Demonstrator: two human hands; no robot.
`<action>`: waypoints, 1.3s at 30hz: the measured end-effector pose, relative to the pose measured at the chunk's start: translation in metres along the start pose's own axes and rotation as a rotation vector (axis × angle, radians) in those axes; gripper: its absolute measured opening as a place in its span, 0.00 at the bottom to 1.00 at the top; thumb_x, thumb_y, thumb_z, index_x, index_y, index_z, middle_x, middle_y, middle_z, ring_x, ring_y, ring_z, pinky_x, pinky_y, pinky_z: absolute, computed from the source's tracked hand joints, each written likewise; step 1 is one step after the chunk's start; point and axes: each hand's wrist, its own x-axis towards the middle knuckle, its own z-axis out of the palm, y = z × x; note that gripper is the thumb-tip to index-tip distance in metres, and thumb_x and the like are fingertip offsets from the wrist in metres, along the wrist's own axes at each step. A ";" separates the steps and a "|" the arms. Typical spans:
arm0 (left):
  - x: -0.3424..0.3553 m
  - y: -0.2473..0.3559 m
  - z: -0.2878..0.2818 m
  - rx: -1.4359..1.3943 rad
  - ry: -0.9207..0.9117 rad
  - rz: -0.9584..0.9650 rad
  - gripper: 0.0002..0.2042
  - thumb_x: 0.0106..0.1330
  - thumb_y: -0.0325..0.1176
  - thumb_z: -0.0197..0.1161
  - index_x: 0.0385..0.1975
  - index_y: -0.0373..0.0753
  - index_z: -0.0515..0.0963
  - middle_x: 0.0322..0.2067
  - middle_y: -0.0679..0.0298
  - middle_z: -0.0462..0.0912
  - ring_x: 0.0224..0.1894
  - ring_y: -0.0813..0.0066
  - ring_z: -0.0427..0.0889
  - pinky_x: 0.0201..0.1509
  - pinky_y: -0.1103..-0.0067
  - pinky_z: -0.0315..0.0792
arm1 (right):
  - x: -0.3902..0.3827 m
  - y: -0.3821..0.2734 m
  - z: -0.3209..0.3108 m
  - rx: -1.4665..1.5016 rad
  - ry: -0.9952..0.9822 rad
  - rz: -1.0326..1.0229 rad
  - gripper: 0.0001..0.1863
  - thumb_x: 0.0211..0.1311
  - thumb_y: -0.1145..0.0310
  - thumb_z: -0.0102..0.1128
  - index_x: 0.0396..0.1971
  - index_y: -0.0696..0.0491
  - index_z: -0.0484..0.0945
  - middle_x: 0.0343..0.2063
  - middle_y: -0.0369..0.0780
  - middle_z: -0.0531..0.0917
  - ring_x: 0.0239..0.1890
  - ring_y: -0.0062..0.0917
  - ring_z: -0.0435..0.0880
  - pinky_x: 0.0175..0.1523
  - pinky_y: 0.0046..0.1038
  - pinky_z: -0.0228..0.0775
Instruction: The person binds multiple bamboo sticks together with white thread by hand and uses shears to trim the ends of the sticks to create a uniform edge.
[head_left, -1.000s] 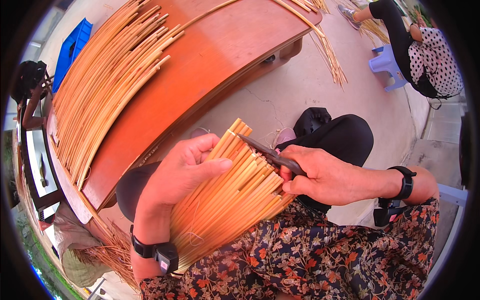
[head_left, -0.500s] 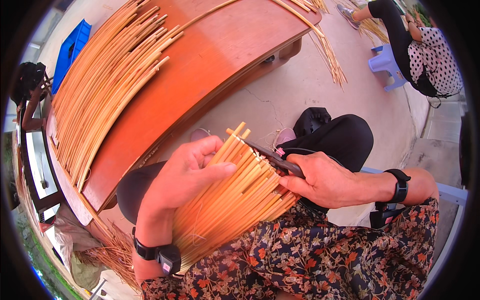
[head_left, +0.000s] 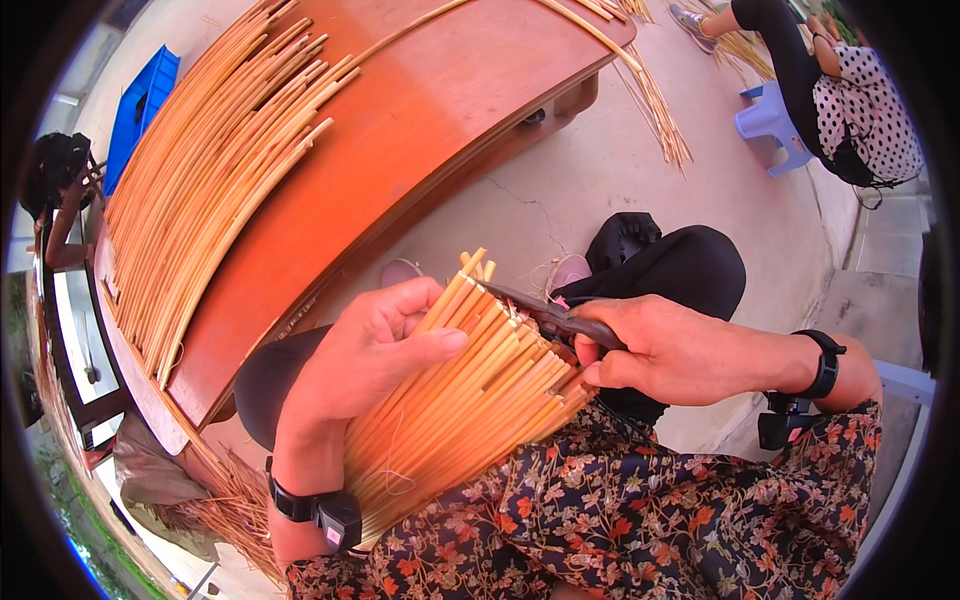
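A row of straw-coloured reed stalks (head_left: 455, 420), laid side by side like a mat, rests on my lap with its far ends pointing up and right. My left hand (head_left: 375, 350) is closed around the upper left edge of the stalks, thumb across their top. In my right hand (head_left: 660, 350) is a pair of dark scissors (head_left: 535, 308), whose blades lie along the stalks' uneven far ends. Two or three stalks stick out beyond the others at the top corner. A loose thin thread (head_left: 392, 478) lies across the lower stalks. The blade tips are partly hidden behind the stalk ends.
A reddish-brown table (head_left: 400, 150) stands ahead, bearing a wide spread of long stalks (head_left: 220, 170). Beside it at left is a blue crate (head_left: 140, 110). At upper right a person (head_left: 865, 110) sits by a purple plastic stool (head_left: 772, 130). Dry stalks lie low at left.
My right hand has shifted slightly right, and its fingers have spread a little on the scissor handles. My left hand and the stalks have barely moved.
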 end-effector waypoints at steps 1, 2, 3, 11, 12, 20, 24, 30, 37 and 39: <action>0.000 0.000 0.000 -0.011 -0.004 -0.002 0.15 0.67 0.31 0.62 0.50 0.30 0.74 0.41 0.63 0.83 0.40 0.83 0.81 0.46 0.84 0.74 | 0.002 0.009 0.003 0.001 0.000 0.000 0.09 0.64 0.70 0.50 0.35 0.62 0.70 0.33 0.49 0.79 0.35 0.38 0.79 0.42 0.36 0.70; 0.000 0.000 0.000 -0.022 -0.010 -0.003 0.16 0.67 0.31 0.62 0.51 0.30 0.73 0.41 0.62 0.83 0.41 0.83 0.81 0.47 0.83 0.74 | 0.005 0.019 0.008 -0.144 0.139 -0.208 0.09 0.63 0.71 0.50 0.36 0.62 0.70 0.38 0.50 0.78 0.37 0.38 0.79 0.44 0.35 0.70; 0.000 0.000 0.000 -0.021 -0.012 -0.003 0.16 0.67 0.31 0.62 0.51 0.30 0.73 0.41 0.62 0.83 0.41 0.83 0.81 0.47 0.83 0.74 | 0.006 0.026 0.011 -0.290 0.278 -0.416 0.09 0.61 0.72 0.50 0.37 0.62 0.70 0.42 0.50 0.76 0.39 0.38 0.79 0.45 0.35 0.70; -0.001 0.000 -0.002 -0.048 -0.028 -0.004 0.16 0.67 0.31 0.62 0.52 0.30 0.73 0.42 0.62 0.83 0.42 0.82 0.81 0.48 0.83 0.74 | 0.002 0.021 -0.002 -0.061 0.057 -0.260 0.07 0.58 0.74 0.50 0.34 0.61 0.72 0.39 0.47 0.75 0.39 0.40 0.78 0.46 0.34 0.69; -0.001 0.000 -0.002 -0.049 -0.028 -0.003 0.16 0.67 0.31 0.62 0.52 0.30 0.73 0.42 0.62 0.83 0.42 0.82 0.81 0.48 0.83 0.74 | 0.003 0.018 -0.003 -0.006 0.017 -0.216 0.07 0.57 0.74 0.51 0.33 0.61 0.72 0.36 0.47 0.76 0.37 0.40 0.78 0.44 0.34 0.69; -0.002 -0.002 -0.003 -0.061 -0.054 0.017 0.16 0.68 0.31 0.61 0.52 0.30 0.73 0.42 0.62 0.82 0.42 0.83 0.80 0.47 0.83 0.73 | 0.013 0.013 -0.002 0.047 -0.008 -0.154 0.06 0.58 0.72 0.52 0.32 0.59 0.72 0.30 0.44 0.76 0.32 0.32 0.78 0.41 0.32 0.69; -0.001 -0.002 -0.003 -0.079 -0.057 0.013 0.16 0.68 0.31 0.61 0.52 0.30 0.73 0.43 0.62 0.82 0.42 0.82 0.80 0.48 0.83 0.73 | 0.015 0.015 -0.001 0.049 0.027 -0.193 0.06 0.58 0.70 0.53 0.32 0.58 0.73 0.30 0.43 0.76 0.35 0.30 0.77 0.42 0.30 0.68; -0.002 0.000 -0.003 -0.107 -0.067 0.014 0.16 0.68 0.30 0.61 0.52 0.30 0.72 0.44 0.62 0.82 0.43 0.82 0.80 0.49 0.83 0.73 | 0.020 0.021 0.001 0.089 0.036 -0.273 0.07 0.58 0.69 0.54 0.32 0.57 0.73 0.31 0.42 0.75 0.35 0.30 0.76 0.43 0.30 0.68; -0.005 0.001 -0.006 -0.126 -0.002 -0.002 0.21 0.62 0.30 0.66 0.53 0.29 0.72 0.46 0.61 0.81 0.47 0.78 0.80 0.54 0.81 0.72 | 0.009 0.015 -0.006 0.151 -0.052 -0.039 0.07 0.58 0.69 0.55 0.33 0.58 0.73 0.27 0.41 0.77 0.32 0.26 0.75 0.40 0.28 0.68; -0.004 0.000 -0.006 -0.125 -0.007 -0.004 0.21 0.62 0.30 0.66 0.53 0.29 0.72 0.46 0.61 0.81 0.47 0.78 0.80 0.54 0.81 0.72 | 0.006 0.024 -0.003 0.125 -0.044 -0.111 0.07 0.58 0.70 0.55 0.33 0.58 0.72 0.26 0.40 0.77 0.31 0.24 0.73 0.39 0.27 0.68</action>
